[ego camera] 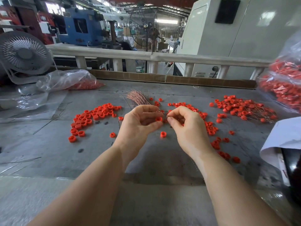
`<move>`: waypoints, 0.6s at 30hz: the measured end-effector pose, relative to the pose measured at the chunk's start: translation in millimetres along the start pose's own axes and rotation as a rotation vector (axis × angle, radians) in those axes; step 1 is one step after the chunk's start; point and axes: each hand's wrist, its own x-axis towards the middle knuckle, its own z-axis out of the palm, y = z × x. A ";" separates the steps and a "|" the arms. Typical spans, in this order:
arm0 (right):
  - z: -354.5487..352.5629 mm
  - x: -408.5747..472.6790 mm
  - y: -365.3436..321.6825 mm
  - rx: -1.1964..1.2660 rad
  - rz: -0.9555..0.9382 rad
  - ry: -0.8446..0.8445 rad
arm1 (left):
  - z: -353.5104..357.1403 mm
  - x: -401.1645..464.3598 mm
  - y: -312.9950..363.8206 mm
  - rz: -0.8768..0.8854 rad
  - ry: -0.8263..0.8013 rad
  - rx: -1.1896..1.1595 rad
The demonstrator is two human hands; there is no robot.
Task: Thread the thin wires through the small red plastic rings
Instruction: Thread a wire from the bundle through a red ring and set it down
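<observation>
A red ring [158,119] is pinched by the left hand [140,123], just at 9 o'clock from the right hand [184,124], whose fingertips are closed, seemingly on a thin wire.

two bare forearms, no sleeves, left grip [140,121] and right grip [184,123] ungloved.
</observation>
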 end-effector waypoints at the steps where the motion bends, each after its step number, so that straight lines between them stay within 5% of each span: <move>1: 0.0 0.2 -0.2 0.000 -0.003 0.004 | 0.1 -0.2 0.5 0.001 -0.004 -0.003; 18: -0.6 -0.4 -1.4 -0.022 -0.020 0.028 | -0.2 -0.7 2.4 0.079 -0.017 -0.009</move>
